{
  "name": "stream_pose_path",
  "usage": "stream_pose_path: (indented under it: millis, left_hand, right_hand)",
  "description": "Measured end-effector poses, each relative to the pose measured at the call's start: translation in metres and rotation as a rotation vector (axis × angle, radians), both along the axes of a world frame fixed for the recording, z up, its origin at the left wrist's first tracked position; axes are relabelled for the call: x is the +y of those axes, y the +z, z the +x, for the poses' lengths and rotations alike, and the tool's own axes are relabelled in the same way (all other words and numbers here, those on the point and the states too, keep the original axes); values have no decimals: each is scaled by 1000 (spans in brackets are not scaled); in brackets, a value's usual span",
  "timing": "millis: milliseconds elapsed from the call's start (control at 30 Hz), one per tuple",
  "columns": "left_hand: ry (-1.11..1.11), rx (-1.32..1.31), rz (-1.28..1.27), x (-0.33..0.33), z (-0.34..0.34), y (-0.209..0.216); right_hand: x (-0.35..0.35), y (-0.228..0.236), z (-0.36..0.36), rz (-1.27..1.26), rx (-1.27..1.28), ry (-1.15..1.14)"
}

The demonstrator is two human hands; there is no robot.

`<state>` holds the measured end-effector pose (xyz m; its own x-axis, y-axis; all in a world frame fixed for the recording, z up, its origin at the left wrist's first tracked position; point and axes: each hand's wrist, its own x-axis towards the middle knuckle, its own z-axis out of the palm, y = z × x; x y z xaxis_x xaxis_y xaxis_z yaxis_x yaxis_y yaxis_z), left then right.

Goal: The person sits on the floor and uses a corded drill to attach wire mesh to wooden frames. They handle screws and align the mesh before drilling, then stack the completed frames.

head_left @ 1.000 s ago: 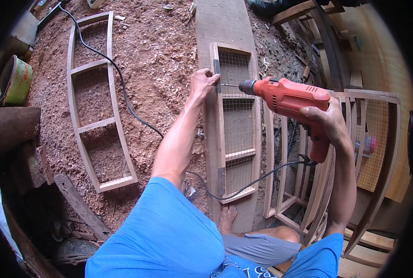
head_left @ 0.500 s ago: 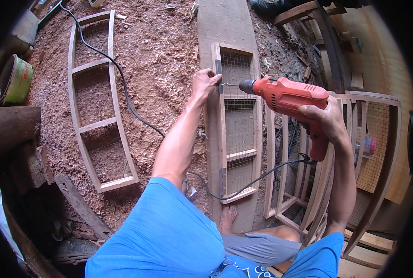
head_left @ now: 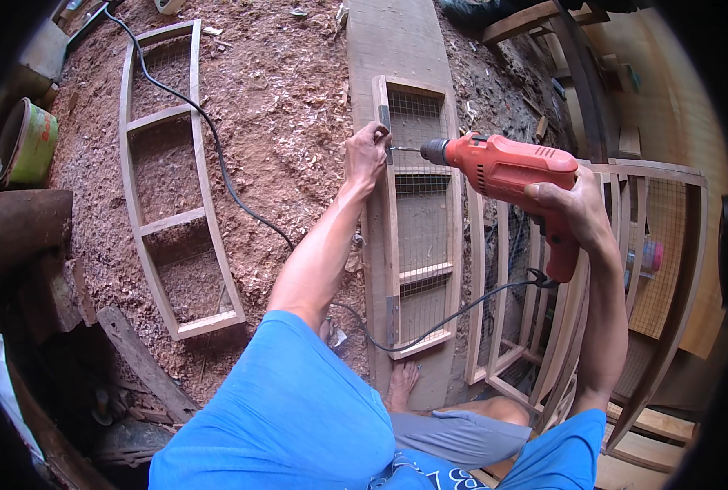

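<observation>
1. Wood bits [head_left: 290, 73] cover the floor [head_left: 494, 106] around a long plank [head_left: 395, 41].
2. My wood frame [head_left: 453, 220] lies on the plank, wire net [head_left: 422, 233] already in.
3. Two metal strips [head_left: 383, 119] sit on its left side; I can't tell if they're fixed.
4. My left fingers [head_left: 372, 131] pinch a tiny thing [head_left: 391, 149] by my red drill [head_left: 515, 167]; my right fingers [head_left: 546, 194] wrap its handle [head_left: 563, 260].
5. I can't see inside the green tin [head_left: 35, 149].

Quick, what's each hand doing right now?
Left hand: closed in a pinch at the wooden frame's edge; can't tell what it holds.
Right hand: closed, holding the red drill.
</observation>
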<state>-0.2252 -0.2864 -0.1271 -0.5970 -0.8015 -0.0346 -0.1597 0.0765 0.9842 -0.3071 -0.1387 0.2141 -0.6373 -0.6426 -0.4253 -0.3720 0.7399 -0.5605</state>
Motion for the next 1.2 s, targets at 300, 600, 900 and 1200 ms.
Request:
stream_pose_path:
  millis: [300,600,900,1200]
  left_hand:
    - [-154,104,-185,1,23,-14]
    - [-231,-23,-277,-1,24,-1]
    - [-205,-41,-229,2,21,-2]
    - [-203,-58,-234,1,24,0]
  right_hand:
    - [1,0,0,20,8,-13]
    - [0,1,0,31,4,-12]
    - [-6,3,5,-24,-52,27]
    - [-7,3,7,-27,-17,47]
